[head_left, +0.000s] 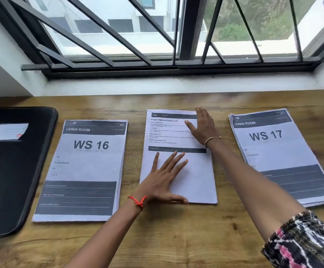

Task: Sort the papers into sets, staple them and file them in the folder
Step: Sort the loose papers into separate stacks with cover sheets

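While left hand (pixel 162 180) and right hand (pixel 203 126) rest flat-fingered on it, middle stack (pixel 196 178) points lengthwise toward window (pixel 157 35).

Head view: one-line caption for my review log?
Left hand and right hand rest flat on the middle stack, between the WS 16 stack and WS 17 stack; black folder at far left.

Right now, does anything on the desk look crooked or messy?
Only a little. The WS 17 stack on the right lies tilted, and its sheets are fanned at the edges, unlike the squarer WS 16 stack. The middle stack, under the left hand and right hand, lies fairly straight. Nothing looks torn or spilled.
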Demonstrator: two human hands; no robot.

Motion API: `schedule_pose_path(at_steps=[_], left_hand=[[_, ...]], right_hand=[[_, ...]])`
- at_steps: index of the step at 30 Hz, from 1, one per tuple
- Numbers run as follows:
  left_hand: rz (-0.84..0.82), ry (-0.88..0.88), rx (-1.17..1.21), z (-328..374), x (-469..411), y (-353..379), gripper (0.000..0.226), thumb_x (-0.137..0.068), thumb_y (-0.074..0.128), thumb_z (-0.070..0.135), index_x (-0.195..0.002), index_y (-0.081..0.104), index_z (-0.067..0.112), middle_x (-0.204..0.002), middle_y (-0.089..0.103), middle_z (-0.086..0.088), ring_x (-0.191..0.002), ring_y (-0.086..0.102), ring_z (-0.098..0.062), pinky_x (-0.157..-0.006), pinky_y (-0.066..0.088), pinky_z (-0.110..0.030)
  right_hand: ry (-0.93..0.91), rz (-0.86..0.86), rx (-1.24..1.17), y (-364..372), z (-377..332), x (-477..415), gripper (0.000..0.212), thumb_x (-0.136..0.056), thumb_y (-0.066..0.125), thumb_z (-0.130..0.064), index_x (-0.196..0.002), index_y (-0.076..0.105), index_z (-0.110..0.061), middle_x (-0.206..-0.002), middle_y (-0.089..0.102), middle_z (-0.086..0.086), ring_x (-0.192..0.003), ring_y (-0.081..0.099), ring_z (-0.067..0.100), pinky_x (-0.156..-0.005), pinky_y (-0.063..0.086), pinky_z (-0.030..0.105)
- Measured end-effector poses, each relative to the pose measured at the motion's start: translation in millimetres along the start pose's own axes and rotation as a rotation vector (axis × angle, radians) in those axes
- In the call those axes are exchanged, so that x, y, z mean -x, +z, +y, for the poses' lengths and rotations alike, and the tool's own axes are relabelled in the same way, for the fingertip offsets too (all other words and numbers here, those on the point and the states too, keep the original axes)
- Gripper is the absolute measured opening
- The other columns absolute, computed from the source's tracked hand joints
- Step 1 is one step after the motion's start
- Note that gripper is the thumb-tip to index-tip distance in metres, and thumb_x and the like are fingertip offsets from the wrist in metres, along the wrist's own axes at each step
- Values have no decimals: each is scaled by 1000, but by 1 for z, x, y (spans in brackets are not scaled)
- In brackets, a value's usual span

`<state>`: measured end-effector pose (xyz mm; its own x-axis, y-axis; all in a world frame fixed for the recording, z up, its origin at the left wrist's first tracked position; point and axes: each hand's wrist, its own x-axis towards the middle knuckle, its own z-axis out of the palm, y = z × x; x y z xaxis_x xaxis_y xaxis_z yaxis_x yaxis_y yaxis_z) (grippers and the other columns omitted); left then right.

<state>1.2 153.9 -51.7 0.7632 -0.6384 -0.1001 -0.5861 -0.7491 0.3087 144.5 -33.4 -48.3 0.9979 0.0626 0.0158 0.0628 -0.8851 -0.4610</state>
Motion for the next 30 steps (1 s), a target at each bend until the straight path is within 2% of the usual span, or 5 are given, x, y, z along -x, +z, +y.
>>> schedule_pose_path(at_steps=[5, 10, 17, 20, 30], left_hand=[[296, -282, 405, -11, 1, -15, 95, -71, 36, 79, -147, 15, 27, -155, -1, 16, -140, -12, 5, -116, -7, -39], [435, -331, 575, -14, 3, -12, 73, -77, 46, 63, -140, 21, 34, -153, 14, 13, -138, -1, 12, -116, 10, -53], [366, -369, 117, 6, -3, 11, 79, -81, 22, 63, -144, 29, 17, -157, 10, 4, -142, -7, -3, -115, -8, -45], [357, -393, 64, 13, -4, 19, 79, -82, 20, 63, -144, 29, 15, -157, 11, 1, -143, -4, -7, -115, -9, -48], [209, -318, 16, 59, -6, 22, 88, -77, 8, 66, -145, 28, 14, -157, 14, -2, -145, 0, -15, -113, -12, -45]], right_hand=[[142, 145, -330, -10, 21, 36, 57, -90, 57, -23, -136, 34, 3, -141, 35, 19, -133, 31, 28, -106, 17, 19], [288, 210, -558, -9, 25, 67, 72, -78, 53, -37, -135, 37, 4, -140, 39, 19, -131, 35, 27, -107, 23, 24], [219, 189, -510, -5, 25, 107, 54, -89, 53, -21, -133, 40, 7, -140, 40, 22, -133, 35, 31, -110, 21, 25], [189, 162, -499, -6, 29, 128, 59, -83, 42, -28, -132, 43, 5, -139, 43, 20, -132, 37, 29, -107, 19, 19], [181, 132, -407, -9, 40, 184, 44, -89, 53, -6, -133, 45, -2, -143, 40, 12, -136, 33, 24, -108, 16, 16]])
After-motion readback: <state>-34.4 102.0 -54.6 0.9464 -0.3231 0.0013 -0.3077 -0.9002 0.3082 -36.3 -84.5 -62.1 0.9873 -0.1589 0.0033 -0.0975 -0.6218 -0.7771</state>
